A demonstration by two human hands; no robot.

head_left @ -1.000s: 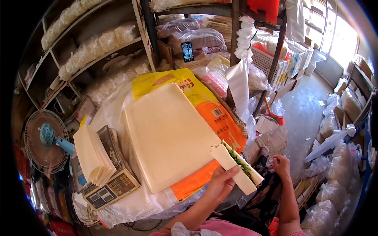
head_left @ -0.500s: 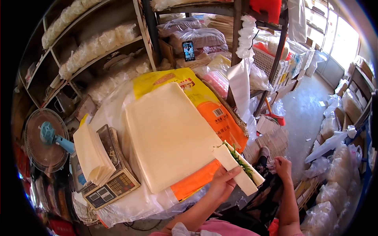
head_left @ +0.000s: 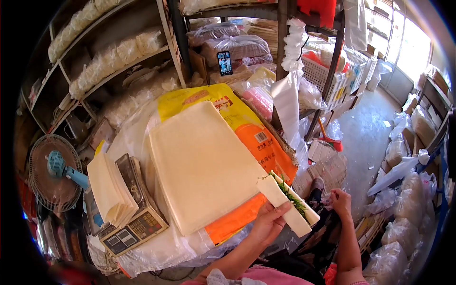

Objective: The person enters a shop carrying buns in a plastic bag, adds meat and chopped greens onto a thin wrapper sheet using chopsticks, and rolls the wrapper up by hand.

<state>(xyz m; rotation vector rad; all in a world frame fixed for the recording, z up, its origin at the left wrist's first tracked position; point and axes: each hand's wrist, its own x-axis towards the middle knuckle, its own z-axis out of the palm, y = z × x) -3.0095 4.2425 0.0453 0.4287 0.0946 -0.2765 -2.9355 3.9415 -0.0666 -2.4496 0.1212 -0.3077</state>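
Note:
My left hand (head_left: pixel 273 221) is closed on a folded cream-coloured sheet (head_left: pixel 287 206), thumb on top and fingers beneath. Green leafy sprigs (head_left: pixel 293 197) stick out along the fold's right side. The folded sheet is at the near right corner of a thick stack of large cream sheets (head_left: pixel 209 166), which lies on a yellow and orange printed bag (head_left: pixel 273 147). Off to the right, my right hand (head_left: pixel 341 200) is raised above the floor and away from the stack, fingers curled together. Whatever they pinch, if anything, is too small to make out.
At the left, more folded cream sheets (head_left: pixel 109 190) rest on a weighing scale (head_left: pixel 137 228) beside a fan (head_left: pixel 56 171). A lit phone (head_left: pixel 224 63) leans on bags behind the stack. Shelves, white baskets (head_left: pixel 316 73) and plastic bags (head_left: pixel 399 237) surround the spot; a red broom (head_left: pixel 332 142) stands nearby.
The view has shifted very slightly. Both hands and the folded sheet keep nearly the same place and pose.

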